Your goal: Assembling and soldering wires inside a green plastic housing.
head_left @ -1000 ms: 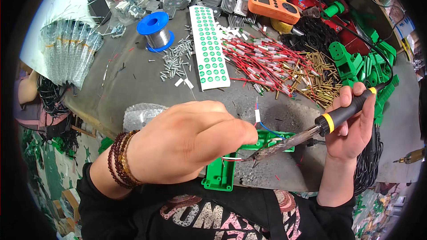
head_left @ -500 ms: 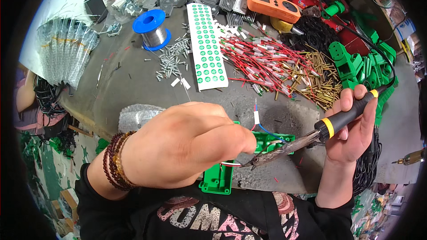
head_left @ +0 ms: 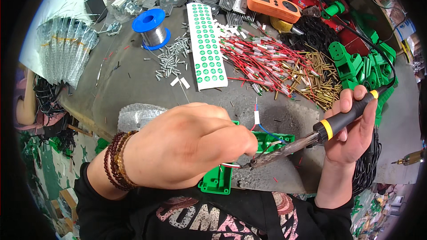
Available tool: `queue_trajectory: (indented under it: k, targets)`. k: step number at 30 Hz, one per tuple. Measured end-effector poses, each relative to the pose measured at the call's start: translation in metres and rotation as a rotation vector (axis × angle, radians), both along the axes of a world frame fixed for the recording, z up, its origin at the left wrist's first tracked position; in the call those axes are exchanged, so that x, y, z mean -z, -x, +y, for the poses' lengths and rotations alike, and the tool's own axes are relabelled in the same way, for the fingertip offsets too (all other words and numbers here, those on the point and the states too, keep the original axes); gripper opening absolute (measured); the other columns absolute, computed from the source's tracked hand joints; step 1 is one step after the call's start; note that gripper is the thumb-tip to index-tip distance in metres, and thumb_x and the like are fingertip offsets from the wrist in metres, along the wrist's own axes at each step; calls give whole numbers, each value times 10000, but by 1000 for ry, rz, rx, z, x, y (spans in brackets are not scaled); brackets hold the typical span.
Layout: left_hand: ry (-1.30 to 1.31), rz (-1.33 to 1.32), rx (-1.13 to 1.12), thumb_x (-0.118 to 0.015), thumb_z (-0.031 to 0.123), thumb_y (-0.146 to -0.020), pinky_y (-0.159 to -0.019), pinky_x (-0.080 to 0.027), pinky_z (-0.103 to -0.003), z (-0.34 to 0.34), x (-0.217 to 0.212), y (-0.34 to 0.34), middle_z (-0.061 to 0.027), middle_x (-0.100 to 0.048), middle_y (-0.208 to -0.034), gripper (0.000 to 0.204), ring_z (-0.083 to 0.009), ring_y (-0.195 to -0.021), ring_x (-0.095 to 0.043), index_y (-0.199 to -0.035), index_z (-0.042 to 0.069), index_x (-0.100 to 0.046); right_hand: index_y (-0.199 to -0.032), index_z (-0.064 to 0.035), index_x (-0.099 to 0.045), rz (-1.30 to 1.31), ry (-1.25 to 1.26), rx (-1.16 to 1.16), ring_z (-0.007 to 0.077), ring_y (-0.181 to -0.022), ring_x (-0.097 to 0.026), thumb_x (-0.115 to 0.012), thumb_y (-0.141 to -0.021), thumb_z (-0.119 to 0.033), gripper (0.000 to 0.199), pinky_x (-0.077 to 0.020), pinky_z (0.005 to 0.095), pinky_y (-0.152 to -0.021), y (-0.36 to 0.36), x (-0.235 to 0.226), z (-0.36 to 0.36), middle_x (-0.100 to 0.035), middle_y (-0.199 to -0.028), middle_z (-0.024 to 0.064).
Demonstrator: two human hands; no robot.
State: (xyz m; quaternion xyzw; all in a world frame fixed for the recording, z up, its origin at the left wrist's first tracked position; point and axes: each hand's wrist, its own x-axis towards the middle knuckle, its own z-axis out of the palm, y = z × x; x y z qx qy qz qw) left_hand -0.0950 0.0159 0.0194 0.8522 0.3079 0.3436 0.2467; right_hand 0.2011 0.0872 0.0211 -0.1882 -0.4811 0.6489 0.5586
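- From my end, little has changed in the last half second: the iron (head_left: 298, 146) has edged a trifle toward the left hand (head_left: 191, 144), which I read as steady work at one spot
- Across the full second, the sheet (head_left: 208, 46) and spool (head_left: 155, 37) have drifted slightly left in my view; they move together, so I put it down to the camera
- The right hand (head_left: 349, 135) has its fingers wrapped round the iron's black handle
- The left hand is curled with its back to me; its fingertips are mostly hidden, so I cannot tell whether they pinch anything
- The white wire (head_left: 230, 165) comes out from under the left hand to the iron's tip; whether they touch, I cannot tell
- The lower shell (head_left: 215, 183) lies just below that wire, and the upper shell (head_left: 287, 138) is partly behind the iron, with the blue wire (head_left: 267, 130) running down to it
- Beyond the hands I see screws (head_left: 171, 60), red leads (head_left: 262, 62) and brass pins (head_left: 322, 80)
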Motion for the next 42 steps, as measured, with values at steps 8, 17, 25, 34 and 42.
queue_trajectory:
  k: [8,17,25,34,42]
  targets:
    - [-8,-43,-109,-716,-34,-758,-706,-500,-353,4,-8,8,-63,-692,-888,201,-255,-764,-634,-918,76,-664,-1128,-108,-500,15,12,9,51,-449,-410,-402,-1069,-419,331,-395,189,-435,2,0,0,-594,-921,79]
    - [-326,-106,-562,-773,24,-699,-591,-439,-394,-31,23,18,-64,-610,-791,263,-248,-657,-581,-921,66,-639,-1173,-45,-466,114,-50,-38,56,-526,-423,-382,-1086,-350,329,-406,223,-528,-31,-13,11,-526,-967,69]
    - [-401,96,-508,-836,177,-619,-618,-364,-317,-61,52,6,49,-569,-762,318,-152,-636,-509,-918,139,-736,-1192,-48,-566,-221,-467,637,139,-774,-599,-501,-1045,-375,365,-492,267,-711,-39,-29,54,-636,-1118,120]
    - [-272,-84,-513,-807,115,-698,-604,-416,-366,-54,28,32,-39,-611,-780,207,-241,-667,-556,-885,113,-719,-1214,-48,-587,-919,-591,594,121,-918,-593,-614,-998,-189,259,-465,263,-867,-26,-15,197,-637,-1109,54]
    - [-268,-63,-1033,-669,54,-830,-697,-521,-342,20,-22,177,-124,-681,-891,153,-259,-737,-636,-975,8,-688,-1237,11,-594,-1201,-416,451,136,-919,-603,-659,-875,-33,371,-505,291,-820,-37,-1,102,-634,-1107,76]
